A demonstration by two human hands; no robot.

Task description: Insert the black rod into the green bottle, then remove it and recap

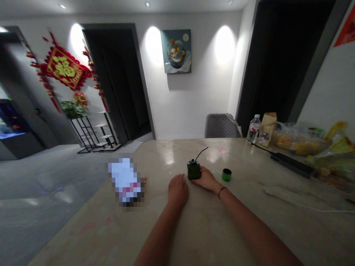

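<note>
A small dark green bottle (193,170) stands upright on the beige marble table (210,229), with a thin black stick poking out of its open top. My right hand (206,178) wraps around its right side and grips it. A green cap (226,174) sits on the table just right of that hand. My left hand (177,190) rests on the table just left of the bottle, fingers curled down, with nothing visible in it.
A blurred white object (126,181) lies near the table's left edge. Along the right side are a water bottle (253,128), a brown paper bag (267,129), plastic-wrapped food (302,142), a black bar (291,164) and a white cable (305,207). A grey chair (220,126) stands behind the table.
</note>
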